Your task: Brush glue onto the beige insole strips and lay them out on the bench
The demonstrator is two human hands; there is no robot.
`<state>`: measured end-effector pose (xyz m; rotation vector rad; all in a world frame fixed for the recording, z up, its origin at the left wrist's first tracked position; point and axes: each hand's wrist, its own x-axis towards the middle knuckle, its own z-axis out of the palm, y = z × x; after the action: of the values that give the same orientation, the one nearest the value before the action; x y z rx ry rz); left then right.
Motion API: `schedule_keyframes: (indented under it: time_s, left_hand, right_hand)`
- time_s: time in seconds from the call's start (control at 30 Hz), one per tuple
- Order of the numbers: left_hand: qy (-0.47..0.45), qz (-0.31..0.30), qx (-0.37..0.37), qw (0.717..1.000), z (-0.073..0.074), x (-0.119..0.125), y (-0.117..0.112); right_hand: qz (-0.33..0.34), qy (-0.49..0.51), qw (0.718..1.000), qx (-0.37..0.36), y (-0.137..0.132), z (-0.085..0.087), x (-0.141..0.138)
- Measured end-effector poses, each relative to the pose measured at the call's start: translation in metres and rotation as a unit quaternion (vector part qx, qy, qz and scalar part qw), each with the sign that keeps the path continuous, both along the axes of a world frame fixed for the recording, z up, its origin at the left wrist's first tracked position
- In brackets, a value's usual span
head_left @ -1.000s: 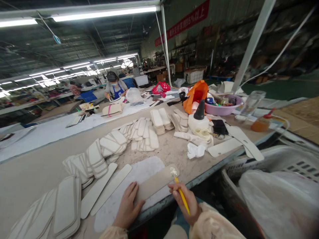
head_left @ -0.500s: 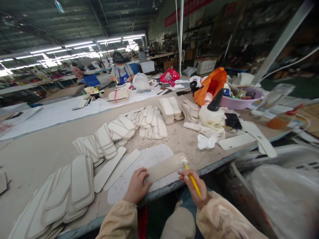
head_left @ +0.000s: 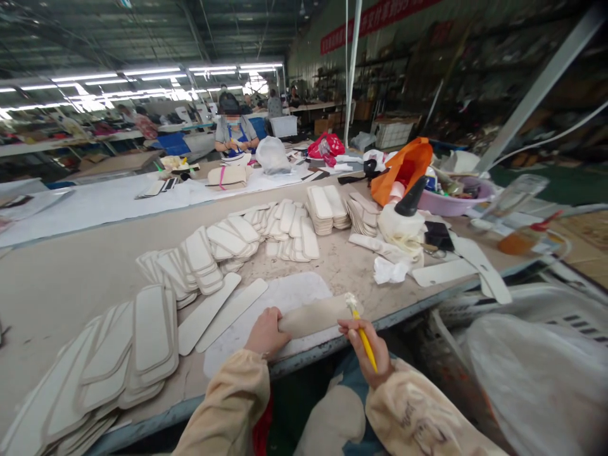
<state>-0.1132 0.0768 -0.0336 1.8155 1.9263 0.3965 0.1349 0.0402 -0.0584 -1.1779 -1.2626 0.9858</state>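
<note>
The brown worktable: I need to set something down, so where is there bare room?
The broadest bare stretch of worktable lies at left, between the white-covered surface and the fanned cream pieces. A smaller patch lies between the white sheet and the crumpled tissue. Crowded: around the yellow brush and strip, and by the orange bag and purple basin.

A purple basin (head_left: 446, 204) (well filled) sits beside an orange bag (head_left: 413, 158).

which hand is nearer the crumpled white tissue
Right: the right hand is this side of the tissue, slightly left; the left hand is farther off, well to its left.
</note>
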Motion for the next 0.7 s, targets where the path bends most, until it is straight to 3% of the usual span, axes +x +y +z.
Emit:
schedule_keyframes:
  time_s: [0.2, 0.3, 0.37, 0.5, 0.6, 0.7]
  left_hand:
    - [-0.078, 0.014, 0.030, 0.996, -0.017, 0.017, -0.013]
    - [-0.053, 0.028, 0.102, 0.993, -0.022, 0.022, -0.014]
    - [-0.005, -0.006, 0.131, 0.991, -0.023, 0.026, -0.011]
    - [0.055, -0.098, 0.056, 0.992, -0.015, 0.039, 0.001]
    - [0.059, -0.086, 0.011, 0.995, -0.008, 0.045, 0.008]
    - [0.045, -0.089, 0.018, 0.995, 0.000, 0.043, 0.005]
  right_hand:
    - [0.005, -0.048, 0.997, 0.057, 0.001, -0.002, 0.005]
    - [0.008, -0.110, 0.990, 0.089, 0.004, -0.001, 0.008]
    - [0.008, -0.128, 0.988, 0.090, 0.005, 0.000, 0.009]
    - [0.023, -0.133, 0.988, 0.078, 0.005, 0.001, 0.010]
    - [0.004, -0.120, 0.990, 0.079, 0.005, 0.001, 0.009]
    - [-0.011, -0.114, 0.990, 0.080, 0.004, 0.001, 0.008]
